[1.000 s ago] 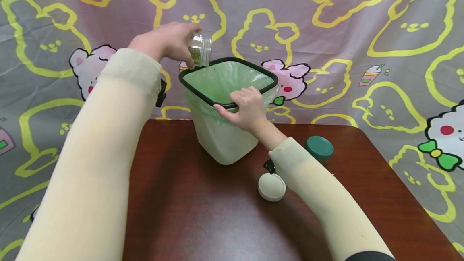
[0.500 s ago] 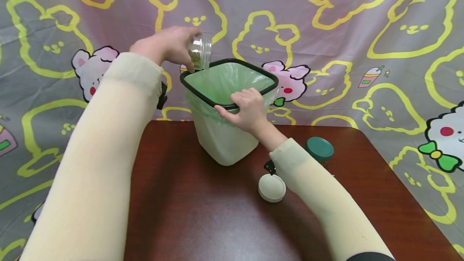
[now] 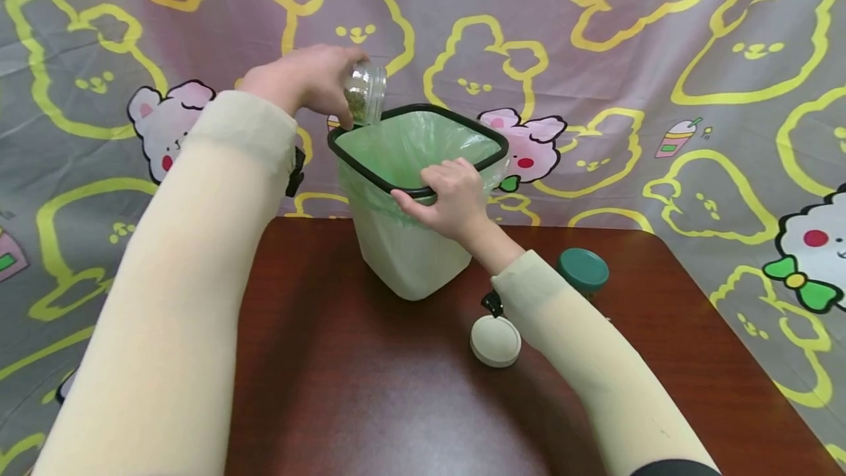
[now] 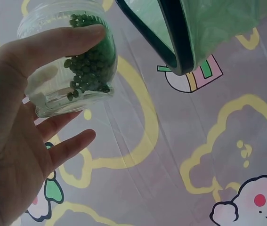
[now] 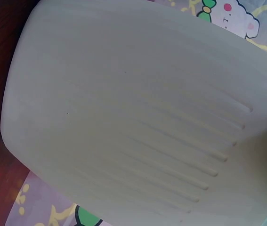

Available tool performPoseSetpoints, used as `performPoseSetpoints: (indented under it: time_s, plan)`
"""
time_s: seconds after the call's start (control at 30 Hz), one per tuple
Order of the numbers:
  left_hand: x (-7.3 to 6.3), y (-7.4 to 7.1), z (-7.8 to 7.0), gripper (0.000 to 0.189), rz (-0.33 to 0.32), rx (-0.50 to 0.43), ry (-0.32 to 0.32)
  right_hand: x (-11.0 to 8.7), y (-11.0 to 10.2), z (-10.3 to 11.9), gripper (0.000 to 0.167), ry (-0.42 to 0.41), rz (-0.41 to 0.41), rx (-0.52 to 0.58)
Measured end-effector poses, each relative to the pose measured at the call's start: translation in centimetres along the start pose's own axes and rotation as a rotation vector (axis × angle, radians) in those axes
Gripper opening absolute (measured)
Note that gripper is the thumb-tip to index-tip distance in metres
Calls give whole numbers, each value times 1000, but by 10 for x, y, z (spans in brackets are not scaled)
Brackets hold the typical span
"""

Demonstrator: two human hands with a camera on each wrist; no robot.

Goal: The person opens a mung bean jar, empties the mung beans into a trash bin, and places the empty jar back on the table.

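My left hand (image 3: 311,83) grips a clear jar (image 3: 366,94), tipped on its side at the left corner of the trash bin's rim. Small green beads or beans (image 4: 93,59) lie in the jar; their exact kind is hard to tell. The thumb crosses the jar's wall in the left wrist view, and the jar's mouth faces the bin. My right hand (image 3: 456,197) holds the front of the black rim, fingers over it and thumb outside. The pale trash bin (image 3: 413,255) stands upright on the table, lined with a green bag (image 3: 396,149). Its ribbed wall fills the right wrist view.
A round white lid (image 3: 496,341) lies on the brown table (image 3: 370,402) below my right wrist. Beyond the right forearm stands a jar with a teal lid (image 3: 583,270), partly hidden by the sleeve. A patterned curtain (image 3: 595,35) hangs close behind the table.
Almost nothing differs. The left hand and jar shift very slightly, the jar staying tipped at the rim with the green pieces inside. The right hand keeps its hold on the bin.
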State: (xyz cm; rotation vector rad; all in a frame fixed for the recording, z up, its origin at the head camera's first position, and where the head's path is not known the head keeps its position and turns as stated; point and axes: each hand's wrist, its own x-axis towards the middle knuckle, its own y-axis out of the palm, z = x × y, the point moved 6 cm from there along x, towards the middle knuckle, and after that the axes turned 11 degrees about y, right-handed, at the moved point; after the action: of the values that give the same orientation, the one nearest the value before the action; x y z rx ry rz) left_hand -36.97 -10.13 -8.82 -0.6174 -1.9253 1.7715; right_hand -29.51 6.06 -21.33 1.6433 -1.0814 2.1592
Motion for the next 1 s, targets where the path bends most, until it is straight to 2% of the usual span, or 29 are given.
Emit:
performPoseSetpoints:
  time_s: [0.3,0.57,1.0]
  plan:
    - [-2,-6,0,108,-41,-22,2,-1,-1,0,58,-5,-13,7]
    - [-1,-5,-3,103,-3,13,11,0,0,1,58,-7,-10,8]
    - [-2,-7,-1,106,2,27,4,0,0,1,56,-5,8,0]
